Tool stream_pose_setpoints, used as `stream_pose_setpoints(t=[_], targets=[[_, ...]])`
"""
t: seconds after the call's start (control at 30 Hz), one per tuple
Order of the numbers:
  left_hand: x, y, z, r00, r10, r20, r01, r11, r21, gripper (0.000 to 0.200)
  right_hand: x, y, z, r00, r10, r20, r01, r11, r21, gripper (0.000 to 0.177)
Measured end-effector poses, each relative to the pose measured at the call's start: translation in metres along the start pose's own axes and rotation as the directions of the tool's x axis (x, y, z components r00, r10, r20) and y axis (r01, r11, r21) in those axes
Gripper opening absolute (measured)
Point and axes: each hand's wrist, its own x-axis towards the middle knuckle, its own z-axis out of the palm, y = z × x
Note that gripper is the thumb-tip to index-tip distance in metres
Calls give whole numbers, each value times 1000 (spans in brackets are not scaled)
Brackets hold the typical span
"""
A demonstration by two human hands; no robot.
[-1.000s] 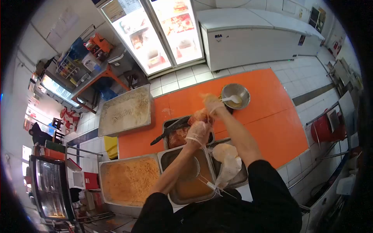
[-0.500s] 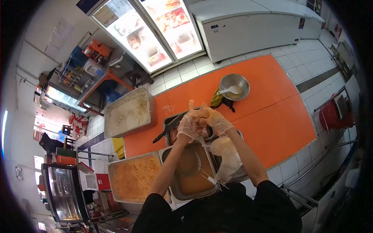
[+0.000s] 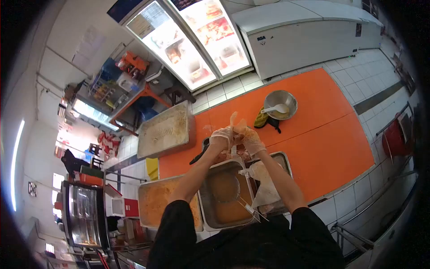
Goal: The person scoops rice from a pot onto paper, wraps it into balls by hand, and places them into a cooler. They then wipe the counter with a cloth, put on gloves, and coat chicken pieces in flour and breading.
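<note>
Both hands wear clear plastic gloves and meet above a metal tray of raw meat [image 3: 242, 153]. My left hand [image 3: 221, 136] is closed, its fingers bunched near the other hand. My right hand [image 3: 251, 140], its glove stained orange, is also closed. Whether either holds a piece of meat cannot be made out; loose glove plastic sticks up above the fingers. A black handle [image 3: 196, 159] lies by my left wrist. Nearer my body are a tray of brownish liquid [image 3: 224, 213] with a strainer in it and a tray of orange breading [image 3: 154, 197].
A clear plastic bag [image 3: 268, 190] lies under my right forearm. On the orange table [image 3: 313, 139] are a steel bowl [image 3: 292, 99] with a white ladle [image 3: 274, 109] and a yellow-black cloth [image 3: 261, 119]. A large flour tray [image 3: 163, 130] stands at the back left.
The view has shifted, so the scene sits further right. My hands have drawn closer together, and less of the meat tray shows between them.
</note>
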Motion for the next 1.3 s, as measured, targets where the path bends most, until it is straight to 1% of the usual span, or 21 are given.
stream_pose_setpoints(t=[0.03, 0.17, 0.23, 0.33, 0.4, 0.43, 0.47, 0.53, 0.57, 0.63, 0.67, 0.7, 0.73, 0.77, 0.8, 0.83, 0.9, 0.93, 1.0, 1.17, 1.3], targets=[[20, -20, 20, 999, -27, 48, 28, 999, -29, 54, 6, 16, 3, 998, -55, 23, 59, 974, -218, 35], [-10, 13, -35, 999, 34, 12, -34, 999, -15, 64, 4, 9, 5, 971, 55, -233, -94, 983, -159, 33], [-22, 24, -44, 1000, -19, 22, 21, 998, -62, 68, 6, 19, 8, 974, 137, -182, -137, 991, 15, 34], [-23, 17, -30, 993, 115, 2, -113, 975, -192, 69, -6, -17, -4, 978, 165, -125, -175, 982, -76, 37], [-9, -3, 1, 999, -34, 25, 41, 680, -732, 61, -4, -11, -1, 980, 127, -152, -130, 991, -14, 38], [-3, -6, 7, 999, -39, 22, 43, 676, -736, 61, -3, -4, 4, 978, 100, -182, -90, 994, 59, 39], [4, -6, 12, 999, 15, -49, -44, 736, -675, 42, 2, 18, 13, 980, 100, -174, -91, 994, 55, 39], [7, -4, 27, 992, 59, -114, -118, 772, -624, 23, 7, 72, 31, 911, -324, -253, 171, 858, -484, 37], [9, -4, 33, 984, -6, -176, -106, 775, -623, 22, 4, 56, 23, 915, -325, -237, 176, 853, -491, 37], [15, -15, 60, 967, -86, -238, -89, 765, -638, 22, 1, 27, 6, 978, 167, -124, -154, 982, 107, 37], [21, -32, 90, 916, -37, -400, -209, 806, -554, 22, 6, 27, 2, 980, 165, -110, -155, 984, 93, 37], [19, -43, 110, 840, 20, -542, -308, 840, -446, 23, 10, 28, 1, 998, 36, -48, -46, 974, -223, 39], [2, -38, 109, 845, -2, -535, -290, 839, -461, 23, 12, 32, 5, 996, -67, 59, 88, 862, -499, 42], [-27, -26, 97, 822, -213, -528, -444, 341, -829, 26, 10, 40, 5, 998, -63, -12, 63, 997, 50, 37], [-58, -17, 87, 821, -405, -403, -531, -283, -799, 29, 9, 46, 15, 999, -1, -54, 32, 809, 587, 32], [-89, -19, 87, 803, -464, -375, -532, -271, -802, 29, 10, 40, 13, 999, -11, -33, 26, 860, 510, 33], [-160, -25, 89, 756, -587, -289, -555, -341, -759, 31, 9, 30, 9, 996, -93, 0, 93, 995, -48, 33], [-191, -16, 66, 644, -667, -374, -659, -236, -714, 32, 9, 26, 7, 991, -133, 7, 130, 958, -254, 33], [-258, -7, 27, 583, -711, -394, -726, -237, -646, 31, 1, 11, 3, 984, -178, 0, 154, 849, -505, 34], [-353, 11, -54, 572, -684, -452, -819, -446, -361, 31, -36, -48, -9, 976, -218, -22, 123, 630, -767, 35], [-367, -12, -58, 491, -732, -472, -868, -362, -341, 29, -39, -76, 3, 969, -242, 39, 161, 504, -848, 36]])
